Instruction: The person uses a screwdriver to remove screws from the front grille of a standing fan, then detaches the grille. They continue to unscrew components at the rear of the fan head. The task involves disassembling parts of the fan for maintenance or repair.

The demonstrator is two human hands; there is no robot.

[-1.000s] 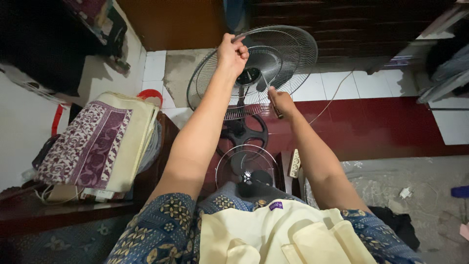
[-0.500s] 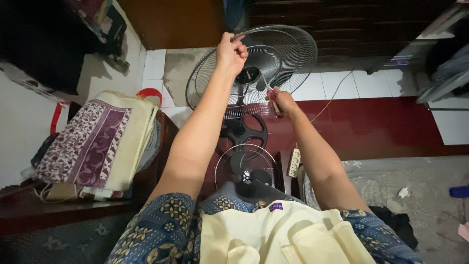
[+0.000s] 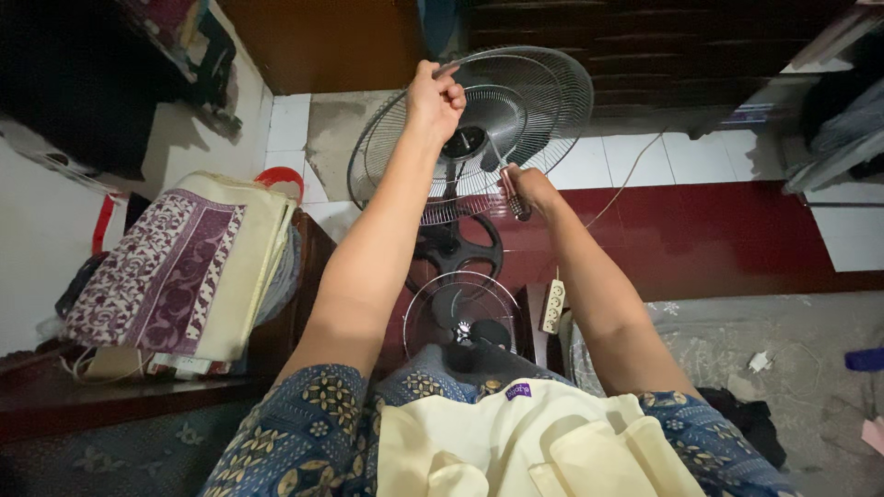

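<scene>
A standing fan with a round wire grille [image 3: 534,101] stands on the floor in front of me, its dark hub [image 3: 463,144] in the middle. My left hand [image 3: 435,92] grips the top rim of the grille. My right hand [image 3: 527,189] is closed around a screwdriver with a dark handle [image 3: 512,196], its shaft pointing up towards the hub. Below, the fan's black base [image 3: 458,247] and a second, smaller wire grille [image 3: 460,313] lie near my lap.
Folded patterned cloths [image 3: 180,267] are stacked on a dark wooden table at the left, by a red bucket [image 3: 279,179]. A white power strip [image 3: 552,306] lies on the red floor, its cord running right. Grey mat and small clutter at the right.
Almost nothing has moved. My right hand has shifted very slightly with the screwdriver near the hub; my left hand keeps its hold on the grille rim.
</scene>
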